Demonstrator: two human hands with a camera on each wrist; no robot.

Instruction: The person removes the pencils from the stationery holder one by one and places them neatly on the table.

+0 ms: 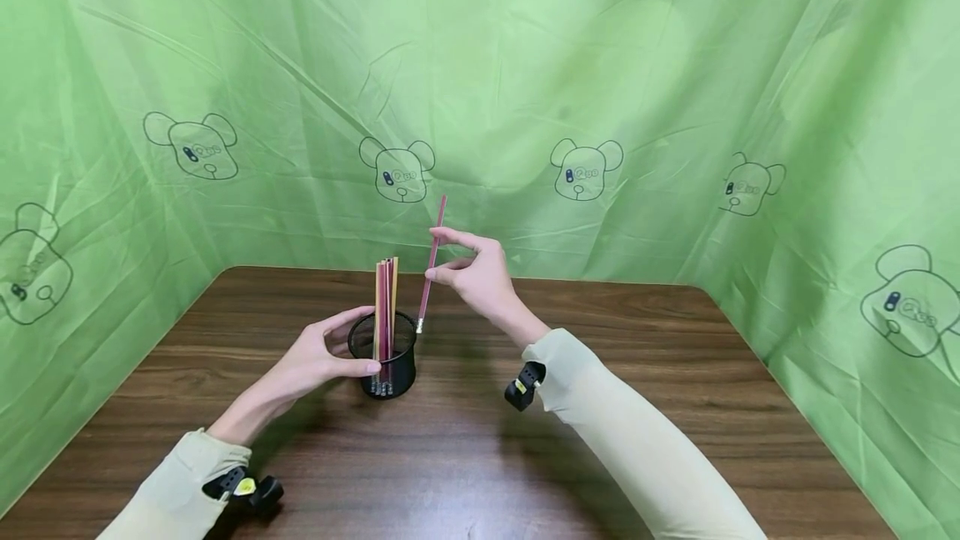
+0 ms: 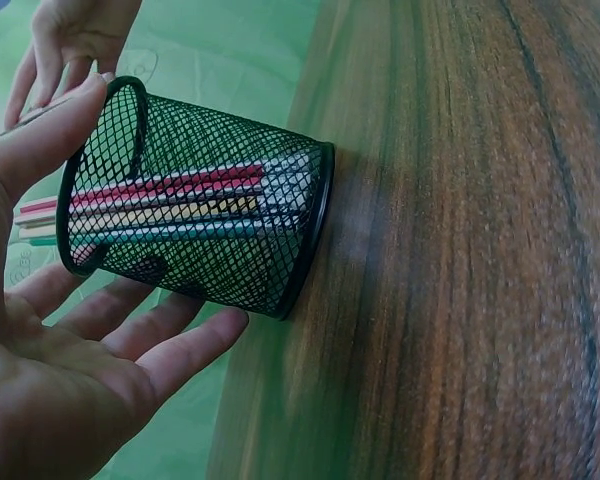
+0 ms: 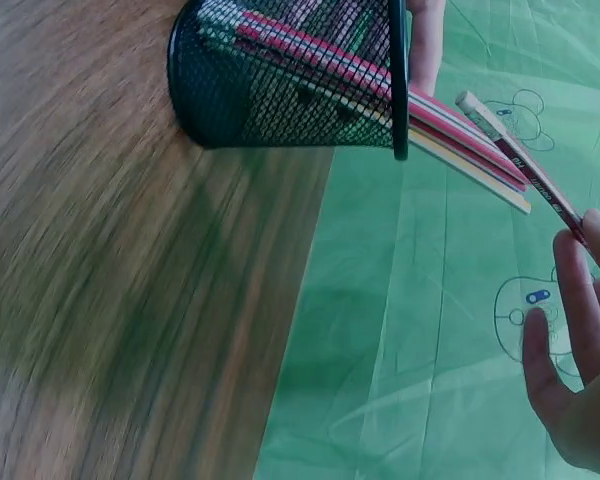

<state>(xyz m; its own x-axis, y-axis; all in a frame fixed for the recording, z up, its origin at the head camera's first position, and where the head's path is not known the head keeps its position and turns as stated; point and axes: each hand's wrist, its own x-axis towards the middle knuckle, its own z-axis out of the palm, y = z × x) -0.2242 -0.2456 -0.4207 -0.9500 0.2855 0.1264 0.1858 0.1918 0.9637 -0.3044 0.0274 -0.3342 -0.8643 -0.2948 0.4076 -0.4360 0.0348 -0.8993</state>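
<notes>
A black wire-mesh pencil cup (image 1: 397, 373) stands on the table, with several pencils (image 1: 386, 298) upright in it, their eraser ends down. My left hand (image 1: 318, 357) holds the cup from the left, thumb at the rim and fingers round the far side; the left wrist view shows the fingers spread along the mesh (image 2: 220, 250). Between thumb and fingers, my right hand (image 1: 476, 273) pinches a single dark pink pencil (image 1: 432, 261). That pencil tilts slightly, its eraser end lowest, just right of the cup's rim. In the right wrist view, its eraser (image 3: 467, 101) shows outside the cup's mouth.
The brown wood-grain table (image 1: 585, 423) spreads round the cup. Green cloth (image 1: 480, 90) printed with bear faces hangs behind the table and along both sides. A black wrist camera (image 1: 522, 387) sits at the right cuff, another (image 1: 247, 487) at the left.
</notes>
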